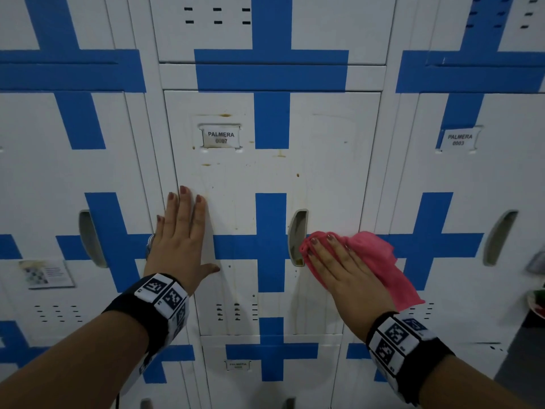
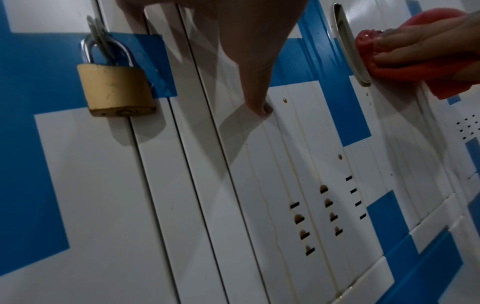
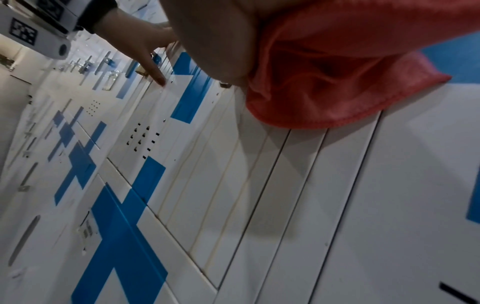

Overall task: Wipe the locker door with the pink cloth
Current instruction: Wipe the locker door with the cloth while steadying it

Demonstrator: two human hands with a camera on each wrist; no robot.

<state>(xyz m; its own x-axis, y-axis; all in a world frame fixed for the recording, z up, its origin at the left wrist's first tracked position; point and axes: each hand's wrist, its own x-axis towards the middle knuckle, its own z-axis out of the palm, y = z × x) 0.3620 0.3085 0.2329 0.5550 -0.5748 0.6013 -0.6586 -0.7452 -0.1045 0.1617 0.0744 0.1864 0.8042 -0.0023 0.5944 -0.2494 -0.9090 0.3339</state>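
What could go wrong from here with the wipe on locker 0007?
The pink cloth sits under the flat right hand right beside the recessed handle; a loose fold might snag there. Brown spots near the name label lie well above the cloth and could be missed. The left hand presses the door's left edge, so the area beneath it may stay unwiped.

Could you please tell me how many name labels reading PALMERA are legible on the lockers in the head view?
2: label 0007 on the stained middle door, label 0003 on the door to its right. A third small label below is too blurred to read.
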